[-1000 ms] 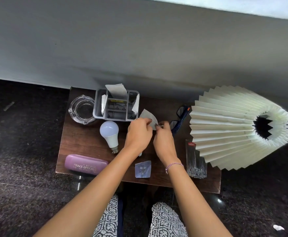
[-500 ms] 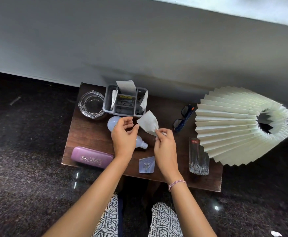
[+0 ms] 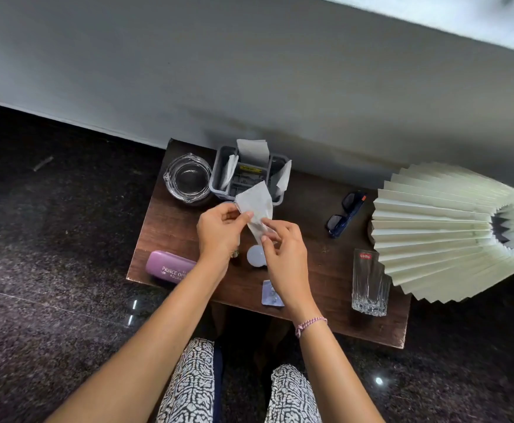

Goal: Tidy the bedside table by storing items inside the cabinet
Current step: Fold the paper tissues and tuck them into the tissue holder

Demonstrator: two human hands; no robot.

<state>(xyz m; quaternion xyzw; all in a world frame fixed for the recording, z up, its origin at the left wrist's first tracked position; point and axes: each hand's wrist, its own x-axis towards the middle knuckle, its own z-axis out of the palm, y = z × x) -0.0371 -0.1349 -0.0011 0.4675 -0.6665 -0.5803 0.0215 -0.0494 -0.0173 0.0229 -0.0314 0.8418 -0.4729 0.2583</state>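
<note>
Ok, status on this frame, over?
Left grip, right grip: both pinching paper slip over the table. Bulb lies beneath them.

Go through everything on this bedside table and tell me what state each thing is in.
paper slip: pinched by left hand and right hand
purple case: closed, lying flat
tumbler: upright, empty
ashtray: upright, empty
grey organiser: upright, holds folded papers
bulb: lying down, partly hidden
sunglasses: lying on table

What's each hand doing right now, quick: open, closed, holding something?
Left hand: pinching the thin white folded sheet of paper by its side edge.
Right hand: pinching the same paper at its lower end.
</note>
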